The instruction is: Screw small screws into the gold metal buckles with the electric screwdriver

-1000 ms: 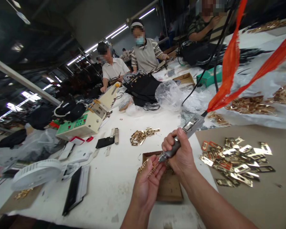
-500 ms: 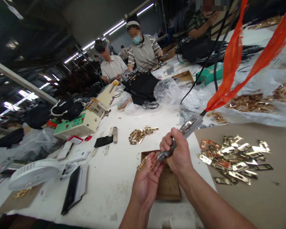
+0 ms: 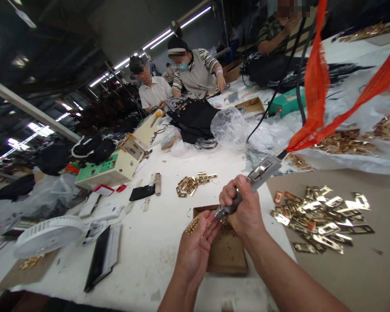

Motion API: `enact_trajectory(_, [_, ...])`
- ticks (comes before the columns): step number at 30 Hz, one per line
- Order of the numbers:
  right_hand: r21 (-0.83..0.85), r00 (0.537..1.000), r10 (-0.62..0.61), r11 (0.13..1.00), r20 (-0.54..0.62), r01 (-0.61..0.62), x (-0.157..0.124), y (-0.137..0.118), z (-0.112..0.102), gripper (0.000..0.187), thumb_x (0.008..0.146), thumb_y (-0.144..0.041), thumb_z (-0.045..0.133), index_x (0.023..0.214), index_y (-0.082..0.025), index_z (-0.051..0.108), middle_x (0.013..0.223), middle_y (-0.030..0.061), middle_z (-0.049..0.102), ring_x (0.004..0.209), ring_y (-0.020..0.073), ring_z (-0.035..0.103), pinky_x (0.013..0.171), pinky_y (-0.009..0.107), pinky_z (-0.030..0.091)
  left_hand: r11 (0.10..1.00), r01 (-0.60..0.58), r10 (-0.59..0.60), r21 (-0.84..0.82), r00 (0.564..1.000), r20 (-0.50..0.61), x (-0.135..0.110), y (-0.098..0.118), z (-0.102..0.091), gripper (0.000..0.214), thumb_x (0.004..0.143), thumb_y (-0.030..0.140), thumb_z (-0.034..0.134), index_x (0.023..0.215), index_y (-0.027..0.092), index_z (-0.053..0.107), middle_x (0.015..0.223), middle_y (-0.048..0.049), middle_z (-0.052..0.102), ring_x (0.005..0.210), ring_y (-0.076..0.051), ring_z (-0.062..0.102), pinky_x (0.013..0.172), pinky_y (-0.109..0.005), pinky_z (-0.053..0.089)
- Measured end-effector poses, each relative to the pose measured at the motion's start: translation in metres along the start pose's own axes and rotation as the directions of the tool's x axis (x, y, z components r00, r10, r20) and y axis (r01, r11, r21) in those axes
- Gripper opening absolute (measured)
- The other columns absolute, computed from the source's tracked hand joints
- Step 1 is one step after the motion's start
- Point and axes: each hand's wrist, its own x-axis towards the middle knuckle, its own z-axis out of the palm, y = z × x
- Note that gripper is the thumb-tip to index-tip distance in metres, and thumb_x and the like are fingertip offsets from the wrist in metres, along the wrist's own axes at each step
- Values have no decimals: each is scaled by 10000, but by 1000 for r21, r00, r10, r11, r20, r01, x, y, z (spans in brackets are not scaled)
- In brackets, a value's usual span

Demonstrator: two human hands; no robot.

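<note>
My right hand [image 3: 248,208] is wrapped round an electric screwdriver [image 3: 264,172], held aslant with its tip pointing down and left. An orange strip [image 3: 313,117] and a black cable run up from its back end. My left hand [image 3: 195,247] is closed on a gold metal piece [image 3: 193,224], pinched between thumb and fingers. The screwdriver's tip meets the left fingers, which hide the point of contact. Below both hands lies a shallow cardboard box [image 3: 229,258] with small gold bits in it.
Gold metal plates [image 3: 325,219] lie heaped on brown board at right. A smaller pile of gold frames [image 3: 191,184] lies ahead. Leftward are a black wallet [image 3: 100,258], a white fan [image 3: 48,236] and a beige machine [image 3: 108,169]. Several people work across the table beside black bags [image 3: 193,119].
The gold piece in my left hand has turned and shifted slightly left. My right hand and the screwdriver have moved a little to the right. A person opposite has lowered an arm.
</note>
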Motion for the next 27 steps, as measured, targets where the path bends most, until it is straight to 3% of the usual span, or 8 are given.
enact_trajectory(6, [46, 1000, 10, 999, -6, -10, 1, -5, 1, 427, 786, -465, 819, 693, -210, 490, 579, -77, 425, 462, 78, 403, 463, 225, 380, 996, -31, 24, 87, 997, 79, -2, -9, 4, 315, 920, 293, 720, 1165, 95, 713, 1179, -197, 751, 1140, -308, 696, 1104, -498, 455])
enact_trajectory(12, [66, 999, 6, 998, -32, -4, 2, -5, 0, 406, 829, -463, 785, 712, -208, 492, 586, -77, 420, 465, 75, 398, 465, 222, 380, 991, -62, 49, 115, 992, 117, -4, -14, 10, 320, 893, 285, 752, 1156, 104, 731, 1217, -178, 738, 1167, -338, 676, 1077, -513, 482])
enact_trajectory(27, [40, 997, 8, 999, -79, -5, 0, -1, 4, 415, 783, -388, 824, 703, -218, 454, 546, -100, 404, 420, 67, 380, 421, 216, 368, 991, -53, 42, 122, 995, 94, -8, -13, 14, 324, 847, 311, 799, 1103, 118, 753, 1155, -178, 761, 1121, -336, 704, 1053, -503, 506])
